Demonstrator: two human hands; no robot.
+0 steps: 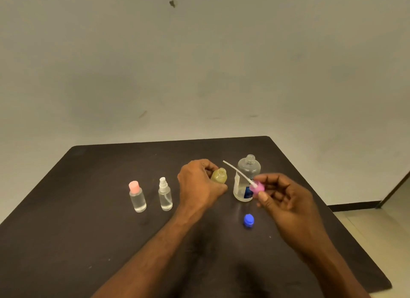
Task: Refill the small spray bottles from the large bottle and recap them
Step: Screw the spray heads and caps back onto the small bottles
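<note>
Your left hand [199,182] grips the yellow bottle [219,175], fingers curled round its body; it stands upright on the table [88,231], neck open and facing up. Your right hand [286,200] pinches the pink sprayer [257,188] between thumb and fingertips, well clear of the table. Its dip tube [238,172] runs up and to the left, tip hanging above and just right of the yellow bottle's mouth (head low, tube high).

Key relation: the tube's long axis lies slanted, not in line with the upright neck. Judged next move: swing the tube tip down and left into the mouth, then seat the sprayer. Right hand is the nearer one.

The large bottle [246,178] stands open just behind the sprayer, its blue cap [248,220] lying apart in front. Two clear bottles [138,200] [165,196] stand capped at left.
</note>
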